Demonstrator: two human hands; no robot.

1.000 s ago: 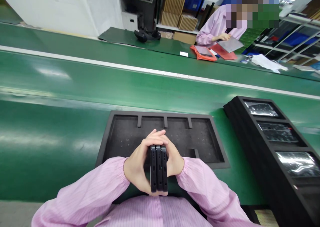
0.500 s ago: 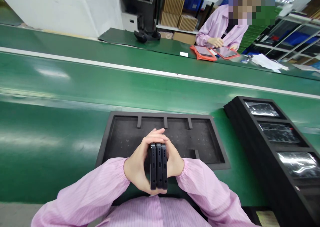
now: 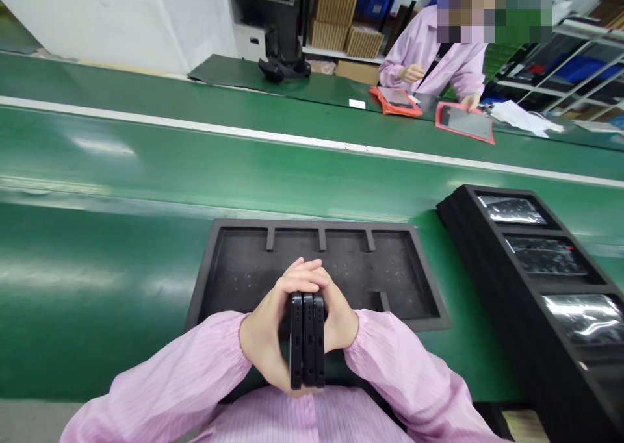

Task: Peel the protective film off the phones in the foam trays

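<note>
Look, the left hand (image 3: 266,336) and right hand (image 3: 340,321) clasp 3 phones (image 3: 307,342) face to face, near the tray's (image 3: 297,225) close side; that 2-handed grip probably keeps their ends flush and stops slipping.

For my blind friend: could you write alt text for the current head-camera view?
A left hand and right hand hold three black smartphones on edge, side by side. A black tray lies on the green workbench; a tray stack stands at right.
</note>
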